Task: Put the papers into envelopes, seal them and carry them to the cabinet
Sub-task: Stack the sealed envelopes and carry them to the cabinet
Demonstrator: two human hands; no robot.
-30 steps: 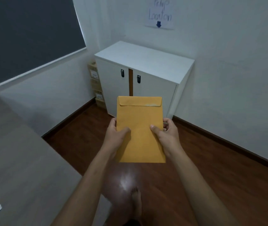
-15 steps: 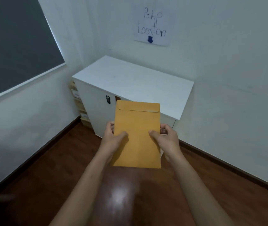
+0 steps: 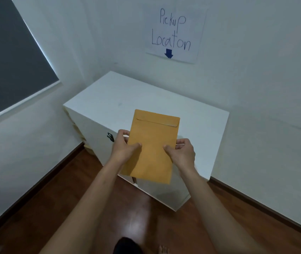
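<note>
Carrying looks like the step in hand — the envelope (image 3: 152, 146), flap down and apparently sealed, is held out over the near edge of the white cabinet (image 3: 109, 99). The left hand (image 3: 125, 148) pinches its left edge and the right hand (image 3: 181, 153) its right edge, thumbs on the face, fingers behind. Filling and sealing seem done for this one — what remains is setting it on the cabinet top, below the far "Pickup Location" sign (image 3: 174, 33). Whether more papers wait cannot be told.
</note>
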